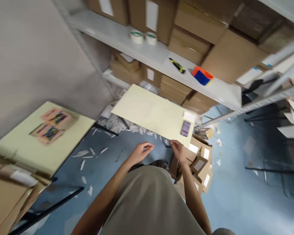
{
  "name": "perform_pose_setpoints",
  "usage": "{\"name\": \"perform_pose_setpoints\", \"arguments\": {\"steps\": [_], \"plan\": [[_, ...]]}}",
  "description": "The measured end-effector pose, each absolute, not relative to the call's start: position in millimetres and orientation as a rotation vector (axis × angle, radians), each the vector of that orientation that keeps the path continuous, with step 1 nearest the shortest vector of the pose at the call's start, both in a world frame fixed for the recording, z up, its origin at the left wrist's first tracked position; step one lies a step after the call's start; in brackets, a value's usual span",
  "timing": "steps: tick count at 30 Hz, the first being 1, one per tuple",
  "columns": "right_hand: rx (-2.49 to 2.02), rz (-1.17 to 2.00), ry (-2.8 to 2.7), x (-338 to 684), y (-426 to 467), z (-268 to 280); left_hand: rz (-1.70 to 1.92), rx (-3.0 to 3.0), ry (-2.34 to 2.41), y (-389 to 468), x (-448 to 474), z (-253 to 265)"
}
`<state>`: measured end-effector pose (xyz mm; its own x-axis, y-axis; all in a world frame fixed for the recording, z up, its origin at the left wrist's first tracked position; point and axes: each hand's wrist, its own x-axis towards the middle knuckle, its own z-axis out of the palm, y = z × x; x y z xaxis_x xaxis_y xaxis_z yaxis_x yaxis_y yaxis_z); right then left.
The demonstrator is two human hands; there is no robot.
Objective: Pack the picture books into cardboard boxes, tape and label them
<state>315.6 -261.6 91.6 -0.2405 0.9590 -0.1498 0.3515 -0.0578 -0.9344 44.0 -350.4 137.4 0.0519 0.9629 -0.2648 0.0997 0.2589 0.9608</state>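
- Fingers, left point(149, 144): half-curled, slight gap, empty
- Fingers, right point(175, 143): bent, gap and hold unclear, near worktop point(149, 109) edge
- Purple item point(185, 128), blurred, on worktop
- Cartons point(201, 163) piled below right

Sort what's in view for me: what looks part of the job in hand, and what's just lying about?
Likely part of it, nearest the left hand and right hand:
cream middle table
blurred purple item on it

Probably just lying about:
paper scraps on the floor
tape rolls on the shelf
black-and-yellow cutter
orange-and-blue object
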Motion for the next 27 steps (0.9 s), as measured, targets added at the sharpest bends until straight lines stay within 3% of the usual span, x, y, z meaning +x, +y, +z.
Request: {"name": "perform_pose_setpoints", "arguments": {"steps": [5,16,27], "plan": [[-1.183,1.504,-1.909,183,-252,105,1.213,0.95,1.555,-398,-53,143],[-0.694,1.835,-2.318,-68,-230,95,1.617,0.236,1.953,-515,-179,94],[-0.384,2.037,-2.522,-268,-211,67,1.609,-0.094,2.102,-479,-324,81]]}}
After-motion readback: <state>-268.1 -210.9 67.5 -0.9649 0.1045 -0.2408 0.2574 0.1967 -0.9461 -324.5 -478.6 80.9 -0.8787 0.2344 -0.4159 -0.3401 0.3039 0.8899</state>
